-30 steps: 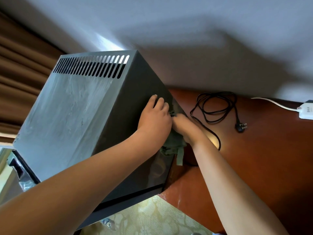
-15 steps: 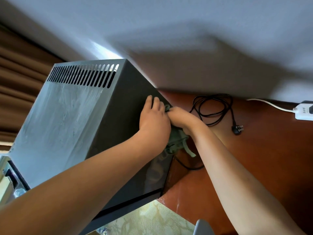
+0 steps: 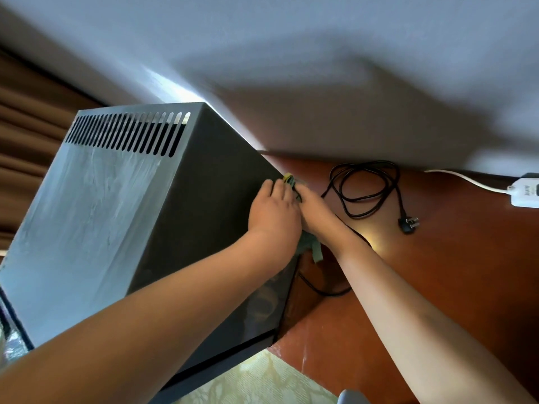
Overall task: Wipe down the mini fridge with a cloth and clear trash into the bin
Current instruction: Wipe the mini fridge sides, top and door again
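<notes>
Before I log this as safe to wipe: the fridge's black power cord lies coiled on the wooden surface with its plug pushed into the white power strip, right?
Not quite. The head view shows the black power cord coiled on the wooden surface, but its plug lies loose there, well apart from the white power strip at the right edge.

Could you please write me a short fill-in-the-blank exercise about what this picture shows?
1. Both hands meet at the back edge of the mini fridge, where the right hand holds a green ____.
2. The left hand lies flat on the fridge's dark ____ panel.
3. The coiled black power cord ends in a plug that lies ____ on the reddish floor.

Missing words: cloth; side; unplugged
</notes>
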Demonstrator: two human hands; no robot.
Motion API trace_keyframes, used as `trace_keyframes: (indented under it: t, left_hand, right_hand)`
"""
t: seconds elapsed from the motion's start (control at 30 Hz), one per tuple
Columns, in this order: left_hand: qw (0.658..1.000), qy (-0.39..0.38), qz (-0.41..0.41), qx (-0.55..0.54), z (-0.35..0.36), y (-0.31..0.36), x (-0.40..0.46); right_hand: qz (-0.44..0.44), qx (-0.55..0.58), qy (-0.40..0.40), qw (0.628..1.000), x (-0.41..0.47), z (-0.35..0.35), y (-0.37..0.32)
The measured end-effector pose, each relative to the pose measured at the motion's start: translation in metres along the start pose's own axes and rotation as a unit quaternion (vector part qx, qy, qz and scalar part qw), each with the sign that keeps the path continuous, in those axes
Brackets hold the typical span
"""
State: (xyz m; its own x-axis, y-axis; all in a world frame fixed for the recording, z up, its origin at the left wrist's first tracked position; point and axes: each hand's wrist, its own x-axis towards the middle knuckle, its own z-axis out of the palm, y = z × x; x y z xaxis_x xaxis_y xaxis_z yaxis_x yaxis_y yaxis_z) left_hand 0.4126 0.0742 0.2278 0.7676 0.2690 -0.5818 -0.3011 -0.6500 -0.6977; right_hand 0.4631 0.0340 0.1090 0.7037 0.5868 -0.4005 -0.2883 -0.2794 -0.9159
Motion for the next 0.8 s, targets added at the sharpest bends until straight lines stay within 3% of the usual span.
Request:
trace_keyframes:
  t: [0.13, 0.27, 0.33, 0.43, 0.57, 0.7, 0.8]
  left_hand:
    - [0.999, -0.018, 0.013, 0.049, 0.010, 0.000, 0.019]
    - [0.996, -0.040, 0.016, 0.077, 0.025, 0.013, 0.024]
    - [0.996, -0.043, 0.018, 0.082, 0.027, 0.015, 0.025]
    - [0.994, -0.053, 0.023, 0.090, 0.027, 0.014, 0.026]
    - [0.994, -0.052, 0.032, 0.087, 0.025, 0.011, 0.026]
    - [0.994, -0.049, 0.038, 0.087, 0.021, 0.010, 0.027]
    - [0.995, -0.045, 0.036, 0.084, 0.020, 0.013, 0.028]
  right_hand:
    - [0.021, 0.002, 0.010, 1.000, 0.008, 0.007, 0.010]
    - [0.114, -0.029, -0.060, 0.991, 0.006, 0.006, 0.028]
    - [0.120, 0.016, -0.065, 0.991, 0.006, 0.003, 0.030]
    - [0.062, 0.075, 0.004, 0.995, 0.022, -0.001, 0.022]
    - [0.066, -0.016, 0.063, 0.996, 0.043, 0.002, 0.027]
    - [0.161, 0.045, -0.010, 0.986, 0.021, 0.017, 0.049]
    - [0.160, 0.091, -0.039, 0.982, 0.010, 0.017, 0.049]
